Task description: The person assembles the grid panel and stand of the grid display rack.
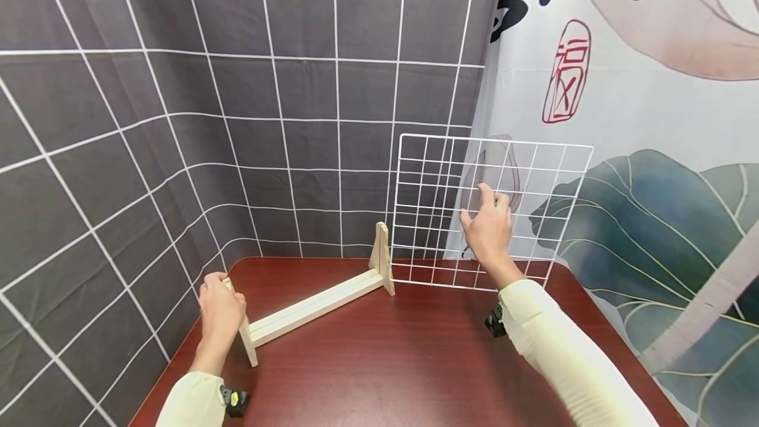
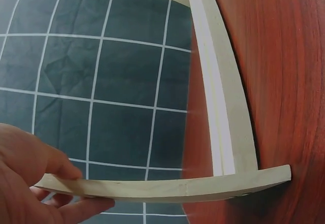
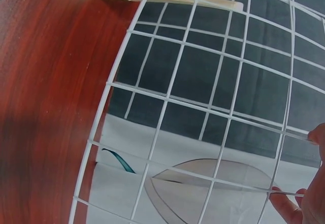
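A pale wooden stand [image 1: 317, 306], a long bar with an upright end piece at each end, sits slantwise on the table. My left hand [image 1: 222, 308] grips the top of its near end piece; in the left wrist view thumb and fingers lie on opposite sides of that end piece [image 2: 152, 189]. To the right, a white wire grid panel [image 1: 497, 141] stands nearly upright, its left edge close beside the far end piece [image 1: 382, 259]. My right hand [image 1: 491, 229] holds the panel near its middle, with fingertips on the wires in the right wrist view.
The reddish-brown table [image 1: 356, 374] lies under everything. Behind it hangs a grey curtain [image 1: 308, 84] with white lines, and at the right a white curtain [image 1: 534, 150] with leaf prints. Black wrist cameras [image 1: 236, 402] sit at both cuffs.
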Demonstrator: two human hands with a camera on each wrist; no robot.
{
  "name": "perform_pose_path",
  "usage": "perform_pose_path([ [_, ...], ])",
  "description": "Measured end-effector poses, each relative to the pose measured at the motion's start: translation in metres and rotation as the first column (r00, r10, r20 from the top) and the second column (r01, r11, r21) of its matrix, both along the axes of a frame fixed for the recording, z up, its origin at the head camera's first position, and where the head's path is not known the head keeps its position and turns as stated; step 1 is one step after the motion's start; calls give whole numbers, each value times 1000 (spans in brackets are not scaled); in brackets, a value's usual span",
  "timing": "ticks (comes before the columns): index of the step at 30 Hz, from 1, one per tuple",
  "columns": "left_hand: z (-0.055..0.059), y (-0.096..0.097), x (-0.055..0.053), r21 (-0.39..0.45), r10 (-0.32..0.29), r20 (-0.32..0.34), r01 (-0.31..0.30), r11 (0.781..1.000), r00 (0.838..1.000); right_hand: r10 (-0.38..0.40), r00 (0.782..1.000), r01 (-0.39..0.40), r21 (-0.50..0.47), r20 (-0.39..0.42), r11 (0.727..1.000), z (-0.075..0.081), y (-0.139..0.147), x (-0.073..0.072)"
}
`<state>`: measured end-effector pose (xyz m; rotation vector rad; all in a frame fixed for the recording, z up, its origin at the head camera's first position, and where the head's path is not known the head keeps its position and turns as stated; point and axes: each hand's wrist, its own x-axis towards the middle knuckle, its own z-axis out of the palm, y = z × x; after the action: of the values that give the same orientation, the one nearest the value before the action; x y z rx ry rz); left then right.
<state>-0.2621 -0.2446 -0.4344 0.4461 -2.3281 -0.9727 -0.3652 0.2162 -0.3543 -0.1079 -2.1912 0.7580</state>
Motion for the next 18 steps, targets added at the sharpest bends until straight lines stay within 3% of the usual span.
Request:
perform_pose_path([
  [7,-2,-1,-10,-1,-31,5,31,1000,1000,0,1000,0,-1,9,1000,0,2,0],
  [18,-7,-5,-28,-58,-136,2,136,989,991,-4,1000,4,-1,8,1000,-1,1,-1],
])
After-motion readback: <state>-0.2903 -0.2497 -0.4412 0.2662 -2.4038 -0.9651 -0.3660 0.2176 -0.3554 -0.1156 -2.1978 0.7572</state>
